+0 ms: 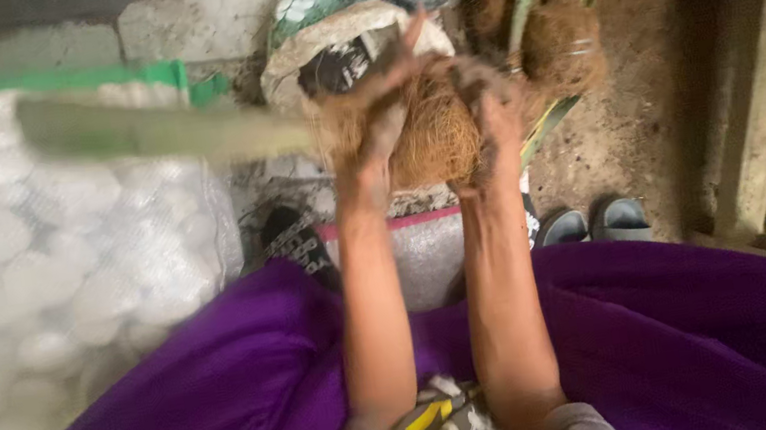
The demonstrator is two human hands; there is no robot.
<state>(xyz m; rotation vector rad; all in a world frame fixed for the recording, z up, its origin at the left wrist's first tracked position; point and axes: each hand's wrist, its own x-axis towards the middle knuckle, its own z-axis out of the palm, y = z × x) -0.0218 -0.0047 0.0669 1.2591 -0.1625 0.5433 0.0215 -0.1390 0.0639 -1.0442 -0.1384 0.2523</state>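
Coconut husk ball (438,141): coarse, hairy fibre, matt. Purple cloth (675,343): soft, matt. White sack (28,278): woven plastic, faintly glossy.

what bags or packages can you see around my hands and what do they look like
Large sack: left of the left hand, translucent white, bulging with rounded lumps, green band on top.
Printed bag: behind both hands, crumpled, white with green and dark patches.
Right hand: on a brown fibre ball, no package.

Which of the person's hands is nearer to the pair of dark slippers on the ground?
The right hand. It grips the right side of the brown fibre ball, above and left of the slippers. The left hand holds the ball's far side, further from them.
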